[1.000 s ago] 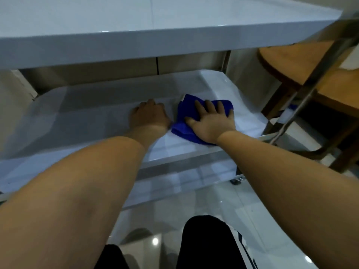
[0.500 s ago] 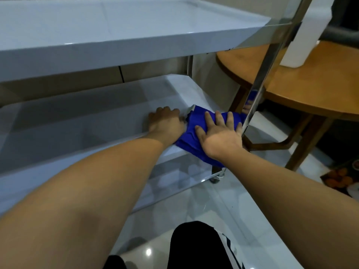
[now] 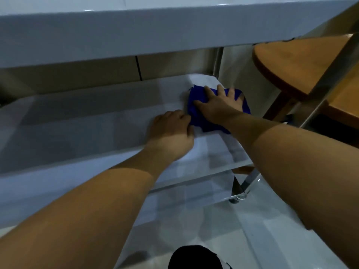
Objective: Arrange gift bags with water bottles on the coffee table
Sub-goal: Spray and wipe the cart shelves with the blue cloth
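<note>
A blue cloth (image 3: 196, 107) lies on the white lower shelf (image 3: 87, 117) of the coffee table, near the shelf's far right corner. My right hand (image 3: 219, 105) lies flat on the cloth with its fingers spread and pressing down. Just left of the cloth, my left hand (image 3: 171, 131) rests on the shelf, its fingers bent at the cloth's edge; whether they touch the cloth is unclear. No gift bag or water bottle is in view.
The table's white top (image 3: 136, 35) overhangs the shelf close above my hands. A metal leg (image 3: 250, 179) stands at the shelf's near right corner. A round wooden table (image 3: 303, 66) stands to the right. Glossy white floor tiles (image 3: 213, 239) lie below.
My right hand has slid the blue cloth farther back toward the shelf's far right corner. My left hand now sits nearer than the cloth instead of level with it.
</note>
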`<state>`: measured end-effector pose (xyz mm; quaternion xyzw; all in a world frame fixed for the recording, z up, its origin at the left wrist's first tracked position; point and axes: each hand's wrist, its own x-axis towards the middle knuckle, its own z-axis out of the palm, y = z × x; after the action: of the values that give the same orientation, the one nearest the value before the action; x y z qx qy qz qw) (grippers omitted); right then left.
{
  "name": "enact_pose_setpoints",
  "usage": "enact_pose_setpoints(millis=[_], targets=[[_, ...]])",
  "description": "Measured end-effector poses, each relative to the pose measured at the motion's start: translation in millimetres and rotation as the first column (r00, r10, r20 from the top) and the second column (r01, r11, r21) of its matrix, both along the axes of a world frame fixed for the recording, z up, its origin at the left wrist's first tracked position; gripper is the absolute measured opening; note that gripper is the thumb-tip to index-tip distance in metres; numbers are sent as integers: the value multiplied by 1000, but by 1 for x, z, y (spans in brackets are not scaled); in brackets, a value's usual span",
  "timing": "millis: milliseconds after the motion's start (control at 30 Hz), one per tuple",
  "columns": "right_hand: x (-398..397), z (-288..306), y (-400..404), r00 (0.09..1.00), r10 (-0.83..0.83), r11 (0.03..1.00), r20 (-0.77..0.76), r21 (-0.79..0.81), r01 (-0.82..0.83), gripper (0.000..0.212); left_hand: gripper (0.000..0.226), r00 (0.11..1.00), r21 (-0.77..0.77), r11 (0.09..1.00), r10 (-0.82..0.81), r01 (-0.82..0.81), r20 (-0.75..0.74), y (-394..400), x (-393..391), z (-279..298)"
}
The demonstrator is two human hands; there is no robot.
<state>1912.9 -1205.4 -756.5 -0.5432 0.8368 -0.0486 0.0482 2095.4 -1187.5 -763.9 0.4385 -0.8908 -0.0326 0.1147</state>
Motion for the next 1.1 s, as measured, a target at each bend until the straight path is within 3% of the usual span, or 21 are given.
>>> enact_pose_setpoints(millis=[333,500,633,767,967,1100], targets=[[-26,2,-109,999,-48,999,2,-17,48,76,40,994,25,1000,-7,10,-107,-8,1,-8],[-16,4,-116,993,-115,961,7,-251,113,69,38,991,42,999,-3,8,-131,-11,1,-10],[-7,-5,-107,985,-173,975,-3,-140,170,76,39,995,61,998,23,-17,-95,-4,1,-4],[-9,-7,-101,994,-110,992,-14,-66,109,82,41,994,-11,995,102,-102,35,2,0,1],[10,-1,-101,1000,0,1000,-20,-4,0,82,39,993,41,993,113,-113,17,-3,4,5],[67,-1,-109,989,149,989,-10,14,-149,84,23,985,264,957,145,-116,-93,-4,16,21]])
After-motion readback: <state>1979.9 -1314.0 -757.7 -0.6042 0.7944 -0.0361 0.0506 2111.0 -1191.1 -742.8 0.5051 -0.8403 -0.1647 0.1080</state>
